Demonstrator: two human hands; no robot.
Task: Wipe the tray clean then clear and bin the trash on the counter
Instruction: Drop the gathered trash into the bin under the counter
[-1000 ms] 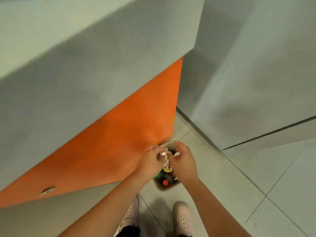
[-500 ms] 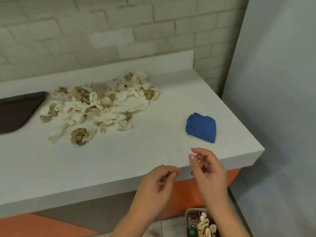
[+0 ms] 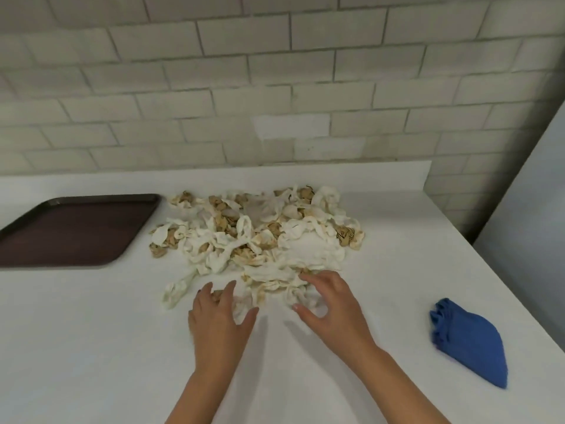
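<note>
**Position of the work item.** The trash is a loose pile of crumpled paper tissues (image 3: 260, 237), white with brown stains. It lies in the centre of the frame on the white surface (image 3: 91, 347), spreading from near the tiled wall (image 3: 275, 87) down toward the lower centre. The brown tray (image 3: 76, 231) sits at the left edge of the frame, just beside the pile but not touching it, and nothing lies on it. A folded blue cloth (image 3: 470, 341) lies at the lower right, well apart from the pile.

**State of the hands.** Both hands are at the near edge of the pile.
1. The left hand (image 3: 218, 316) lies palm down with fingers spread and nearly straight. The fingertips touch the nearest scraps and nothing is gripped.
2. The right hand (image 3: 330, 304) arches over a small wad with the thumb held apart from the fingers. The fingers touch the paper but have not closed on it.

**Handling properties (judgement).** The tissues appear very light, soft and fully compressible. Twisted strips are tangled together, so lifting 1 piece is likely to drag others along. Thin paper of this kind tears under a hard pull. Stained parts may be damp or greasy.

**Recommended hold (judgement).** Sweep the 2 hands toward each other, bunch the near section into 1 wad, and clasp it from both sides. Loose strands may drop during transfer to the bin.
</note>
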